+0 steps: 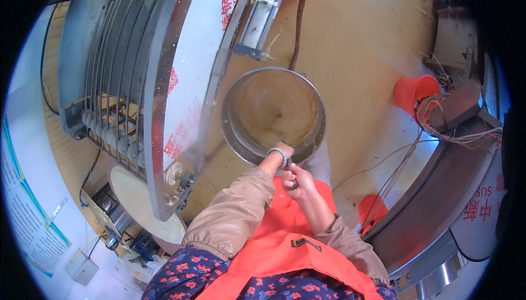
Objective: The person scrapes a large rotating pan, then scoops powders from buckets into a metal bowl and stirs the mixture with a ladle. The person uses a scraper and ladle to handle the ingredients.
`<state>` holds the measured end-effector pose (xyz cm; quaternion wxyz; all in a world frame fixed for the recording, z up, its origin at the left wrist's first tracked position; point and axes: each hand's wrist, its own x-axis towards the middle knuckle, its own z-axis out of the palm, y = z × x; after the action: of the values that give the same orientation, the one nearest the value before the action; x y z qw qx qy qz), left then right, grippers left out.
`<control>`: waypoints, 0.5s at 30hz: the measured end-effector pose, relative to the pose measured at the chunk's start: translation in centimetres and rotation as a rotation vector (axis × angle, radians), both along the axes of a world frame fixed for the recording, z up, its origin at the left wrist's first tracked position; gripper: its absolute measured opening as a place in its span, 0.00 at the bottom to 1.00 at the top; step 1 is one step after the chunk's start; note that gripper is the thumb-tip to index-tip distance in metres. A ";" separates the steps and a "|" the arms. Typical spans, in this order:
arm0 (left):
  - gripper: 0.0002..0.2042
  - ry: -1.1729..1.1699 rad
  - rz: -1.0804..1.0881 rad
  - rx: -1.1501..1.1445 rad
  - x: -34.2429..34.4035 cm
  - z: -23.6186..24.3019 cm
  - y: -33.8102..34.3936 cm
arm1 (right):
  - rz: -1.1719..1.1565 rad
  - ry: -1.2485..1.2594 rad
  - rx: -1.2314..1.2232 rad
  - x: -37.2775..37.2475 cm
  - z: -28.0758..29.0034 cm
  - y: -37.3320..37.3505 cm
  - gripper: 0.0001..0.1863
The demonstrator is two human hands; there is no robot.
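Note:
A round steel pot (320, 118) stands before me with thick brown batter (268, 103) inside, swirled at its middle. My left hand (283, 149), with a pale bracelet at the wrist, is closed at the pot's near rim. Just below it, nearer my body, my right hand (298, 181) wraps round the end of a dark handle (294, 184). This handle runs up toward my left fist, which appears to grip the same tool. Its far end is hidden by the hand and the batter, so its kind cannot be made out.
A metal machine with rods and rollers (118, 130) rises at left, beside a pale round lid or tub (145, 207). A dark hose (300, 26) runs behind the pot. At right are red buckets (413, 93), loose cables (405, 157) and a curved metal trough (427, 196).

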<state>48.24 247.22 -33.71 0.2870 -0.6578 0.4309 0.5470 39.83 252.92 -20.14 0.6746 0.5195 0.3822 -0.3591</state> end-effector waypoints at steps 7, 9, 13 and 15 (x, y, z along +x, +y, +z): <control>0.10 0.265 0.190 -0.193 -4.1 2.2 -6.6 | -0.036 0.196 -0.247 -0.9 1.7 -4.1 0.11; 0.11 0.161 -0.061 -0.362 -3.3 2.6 -9.3 | -0.259 -0.055 -0.235 -0.4 0.2 -5.0 0.13; 0.12 -0.064 -0.299 -0.321 0.3 1.6 -11.5 | -0.411 -0.496 -0.252 1.7 -3.4 -5.1 0.17; 0.12 -0.151 -0.288 -0.257 2.4 0.7 -9.9 | -0.213 -0.332 -0.238 3.5 -4.1 -4.0 0.17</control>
<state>50.69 237.32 -32.96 0.3074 -0.6597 0.5642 0.3900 43.30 248.95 -24.27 0.7431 0.5258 0.1640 -0.3801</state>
